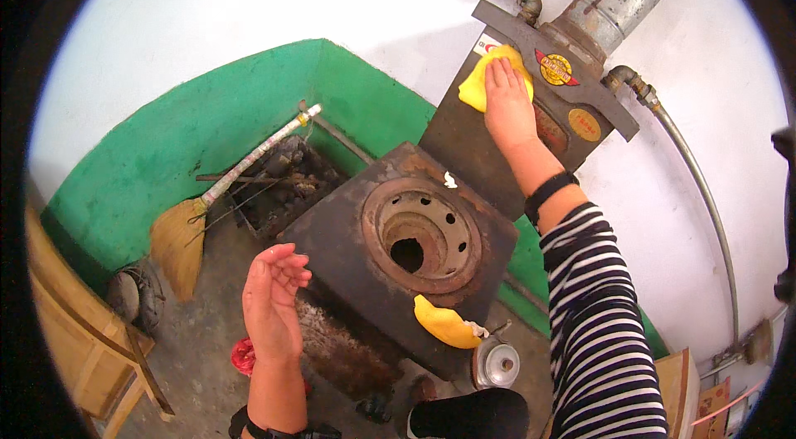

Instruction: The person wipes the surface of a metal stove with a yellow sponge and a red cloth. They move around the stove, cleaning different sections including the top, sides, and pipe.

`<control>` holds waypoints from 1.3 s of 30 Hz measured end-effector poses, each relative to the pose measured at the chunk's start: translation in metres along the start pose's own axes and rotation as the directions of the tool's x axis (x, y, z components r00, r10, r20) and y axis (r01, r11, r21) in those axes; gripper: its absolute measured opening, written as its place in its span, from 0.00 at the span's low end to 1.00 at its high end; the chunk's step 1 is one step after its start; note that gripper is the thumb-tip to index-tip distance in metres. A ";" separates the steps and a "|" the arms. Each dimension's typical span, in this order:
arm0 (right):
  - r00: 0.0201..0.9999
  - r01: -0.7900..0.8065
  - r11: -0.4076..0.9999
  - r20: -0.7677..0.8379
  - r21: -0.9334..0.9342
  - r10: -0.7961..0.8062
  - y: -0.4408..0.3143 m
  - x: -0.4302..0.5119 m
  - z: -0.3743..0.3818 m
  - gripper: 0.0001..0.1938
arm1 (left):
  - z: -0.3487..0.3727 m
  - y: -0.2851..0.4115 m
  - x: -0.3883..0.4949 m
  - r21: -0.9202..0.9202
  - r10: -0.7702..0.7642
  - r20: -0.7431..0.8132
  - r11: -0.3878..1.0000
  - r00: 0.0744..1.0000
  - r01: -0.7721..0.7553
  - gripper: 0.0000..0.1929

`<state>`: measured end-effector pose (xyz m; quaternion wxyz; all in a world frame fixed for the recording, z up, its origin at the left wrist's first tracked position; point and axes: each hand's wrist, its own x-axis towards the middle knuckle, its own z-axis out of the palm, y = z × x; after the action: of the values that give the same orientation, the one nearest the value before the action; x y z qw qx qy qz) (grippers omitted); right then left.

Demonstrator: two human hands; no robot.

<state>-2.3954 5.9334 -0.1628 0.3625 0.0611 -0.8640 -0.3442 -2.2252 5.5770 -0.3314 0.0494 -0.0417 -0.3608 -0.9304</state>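
Observation:
My right hand (pixel 511 97) lies over a yellow cloth (pixel 476 86), pressing it against the upper left of the dark metal back panel (pixel 463 131) of a stove. My left hand (pixel 273 299) holds nothing; its fingers are loosely curled and apart, beside the left corner of the stove top (pixel 336 252). A round burner opening with a rusty iron ring (pixel 373 240) sits in that top, uncovered. On the near edge rests a crumpled yellow item (pixel 444 324), perhaps another cloth, with a ragged white end. A small white scrap (pixel 450 180) lies behind the ring.
A flue pipe (pixel 628 4) and metal water pipes (pixel 696 178) join the back panel. Left of the stove are a coal box (pixel 289 181) and a straw broom (pixel 180 240). A metal kettle (pixel 499 364) stands at the near right, wooden furniture (pixel 81 339) at far left.

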 end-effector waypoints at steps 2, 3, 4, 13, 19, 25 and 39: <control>0.998 0.047 0.999 -0.035 -0.008 -0.047 0.000 0.009 -0.001 0.25 | 0.001 -0.003 0.001 0.001 -0.014 0.011 1.000 1.000 0.014 0.20; 0.997 0.067 0.998 -0.032 0.001 -0.067 0.002 0.010 -0.003 0.25 | 0.002 -0.004 0.002 -0.003 -0.019 0.023 1.000 1.000 0.020 0.20; 0.995 0.095 0.995 -0.022 0.011 -0.095 0.005 0.009 -0.007 0.25 | 0.002 -0.004 0.002 -0.007 -0.025 0.036 1.000 0.999 0.025 0.20; 0.982 0.161 0.986 0.091 0.031 -0.163 0.010 0.005 -0.007 0.23 | -0.004 -0.002 0.014 0.002 0.018 -0.029 1.000 0.999 -0.018 0.20; 0.982 0.133 0.974 0.112 0.184 -0.155 -0.018 0.051 -0.021 0.22 | -0.006 0.001 0.009 -0.010 0.016 0.001 1.000 1.000 -0.016 0.21; 0.936 0.164 0.975 -0.336 0.150 -0.106 0.038 0.011 -0.101 0.22 | -0.006 0.010 0.002 -0.009 0.059 -0.017 0.998 0.998 -0.059 0.21; 0.899 -0.431 0.866 0.203 0.254 0.388 0.178 -0.068 -0.144 0.15 | -0.014 0.025 -0.003 -0.017 0.061 -0.028 0.998 0.998 -0.061 0.21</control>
<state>-2.2241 6.0132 -0.0167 0.3505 -0.0962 -0.9223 -0.1311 -2.2193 5.5489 -0.3252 0.0822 -0.0404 -0.3504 -0.9321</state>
